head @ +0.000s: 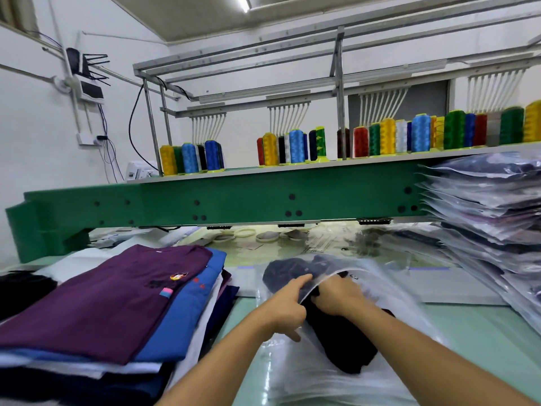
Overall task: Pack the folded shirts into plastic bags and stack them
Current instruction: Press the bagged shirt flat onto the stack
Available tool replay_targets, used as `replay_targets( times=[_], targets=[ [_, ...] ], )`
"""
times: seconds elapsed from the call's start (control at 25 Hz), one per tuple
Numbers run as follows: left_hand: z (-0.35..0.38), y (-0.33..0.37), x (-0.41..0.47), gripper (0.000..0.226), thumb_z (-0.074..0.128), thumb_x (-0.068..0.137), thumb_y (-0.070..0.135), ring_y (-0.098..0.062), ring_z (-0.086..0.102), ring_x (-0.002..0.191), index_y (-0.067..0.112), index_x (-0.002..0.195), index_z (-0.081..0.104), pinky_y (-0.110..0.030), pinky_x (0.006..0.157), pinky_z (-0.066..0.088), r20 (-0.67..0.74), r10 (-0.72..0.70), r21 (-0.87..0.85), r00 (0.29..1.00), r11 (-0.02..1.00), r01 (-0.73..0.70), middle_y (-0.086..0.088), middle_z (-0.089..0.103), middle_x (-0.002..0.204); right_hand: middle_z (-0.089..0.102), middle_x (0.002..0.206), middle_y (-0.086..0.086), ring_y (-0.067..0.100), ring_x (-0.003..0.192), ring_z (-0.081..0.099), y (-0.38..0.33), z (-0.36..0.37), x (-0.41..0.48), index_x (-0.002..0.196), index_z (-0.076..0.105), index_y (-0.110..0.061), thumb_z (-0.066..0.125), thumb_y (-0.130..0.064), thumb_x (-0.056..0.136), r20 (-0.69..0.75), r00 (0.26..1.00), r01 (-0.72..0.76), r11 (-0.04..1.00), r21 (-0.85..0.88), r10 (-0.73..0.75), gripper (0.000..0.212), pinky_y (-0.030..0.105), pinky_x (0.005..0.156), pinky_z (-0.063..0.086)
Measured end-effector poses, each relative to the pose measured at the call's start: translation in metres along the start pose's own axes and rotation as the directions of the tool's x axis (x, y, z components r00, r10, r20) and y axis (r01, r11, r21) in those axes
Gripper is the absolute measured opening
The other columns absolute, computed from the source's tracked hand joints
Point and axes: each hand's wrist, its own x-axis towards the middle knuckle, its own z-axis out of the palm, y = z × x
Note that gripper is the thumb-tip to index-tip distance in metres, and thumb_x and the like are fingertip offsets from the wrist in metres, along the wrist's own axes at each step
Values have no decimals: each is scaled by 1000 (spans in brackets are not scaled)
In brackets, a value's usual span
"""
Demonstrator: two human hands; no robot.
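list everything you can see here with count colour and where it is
dark folded shirt: one, near-black, centre, partly inside the bag
clear plastic bag: one, transparent, centre of the table
pile of unbagged folded shirts: several, purple on top, then blue, white and navy, left
stack of bagged shirts: many, clear bags over mostly dark cloth, right
thread spools: many, yellow, blue, green, red, white, black, on the machine's shelf
green machine beam: one, across the back
pale green table: one, under everything
left hand: one, pinches the bag's edge
right hand: one, in the bag's mouth, grips the dark shirt
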Motion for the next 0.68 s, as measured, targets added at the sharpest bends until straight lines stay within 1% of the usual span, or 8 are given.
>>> replay_targets(
  times=[0.12, 0.24, 0.32, 0.4, 0.44, 0.48, 0.56, 0.68],
  targets=[
    [-1, -5, 4, 92, 34, 81, -13, -34, 59, 121, 38, 157, 26, -56, 88, 58, 18, 31, 64, 999, 997, -32, 1, 43, 151, 65, 120, 6, 30, 109, 62, -14, 6, 2, 119, 62, -23, 55, -40, 93, 66, 996, 57, 997, -47, -54, 32, 35, 80, 47],
    [0, -10, 6, 94, 36, 78, -14, -34, 64, 110, 38, 156, 28, -65, 89, 53, 52, 54, 78, 997, 995, -58, -4, 49, 146, 65, 109, 4, 28, 109, 63, -17, 4, 10, 103, 56, -21, 53, -34, 94, 30, 997, -71, 997, 12, 71, 16, 34, 77, 44],
    [-1, -13, 6, 94, 37, 76, -12, -28, 61, 115, 39, 155, 28, -60, 91, 55, 67, 66, 98, 996, 993, -72, 3, 48, 143, 61, 89, 1, 24, 101, 64, -19, 0, 15, 85, 49, -20, 51, -28, 95, 15, 993, -114, 992, 55, 114, 13, 33, 75, 44],
    [-6, -14, 6, 96, 40, 78, -14, -25, 55, 125, 39, 157, 23, -47, 94, 57, 45, 81, 109, 996, 990, -86, 10, 42, 147, 63, 97, 5, 20, 93, 58, -22, -4, 17, 86, 48, -21, 47, -25, 100, 100, 994, -68, 971, 227, 46, 15, 31, 81, 45],
    [-9, -15, 6, 98, 43, 80, -15, -23, 50, 131, 39, 158, 18, -41, 94, 57, 18, 85, 108, 996, 990, -86, 11, 36, 153, 65, 102, 7, 17, 89, 56, -18, -7, 14, 89, 52, -23, 45, -27, 104, 155, 988, -85, 905, 418, 21, 17, 28, 83, 46],
    [-11, -15, 7, 99, 44, 82, -14, -23, 46, 136, 37, 160, 13, -38, 94, 56, -13, 82, 104, 997, 991, -80, 11, 30, 159, 65, 99, 4, 13, 83, 56, -11, -12, 10, 87, 55, -24, 45, -29, 105, 184, 983, -140, 748, 649, 24, 21, 23, 78, 48],
    [-14, -17, 7, 94, 42, 85, -11, -28, 41, 141, 33, 161, 10, -42, 100, 54, -50, 65, 100, 997, 993, -60, 8, 20, 166, 64, 83, -4, 7, 68, 58, 11, -24, 3, 84, 61, -24, 51, -28, 103, 189, 979, -204, 445, 872, 76, 22, 15, 59, 48],
    [-13, -18, 4, 90, 38, 88, -9, -36, 43, 140, 32, 162, 8, -45, 101, 53, -41, 41, 121, 998, 992, -35, 3, 9, 169, 71, 80, 14, 24, 65, 67, 44, -35, -6, 88, 73, -11, 64, -6, 90, 349, 937, -332, 364, 870, 19, 10, 28, 61, 55]
  ],
)
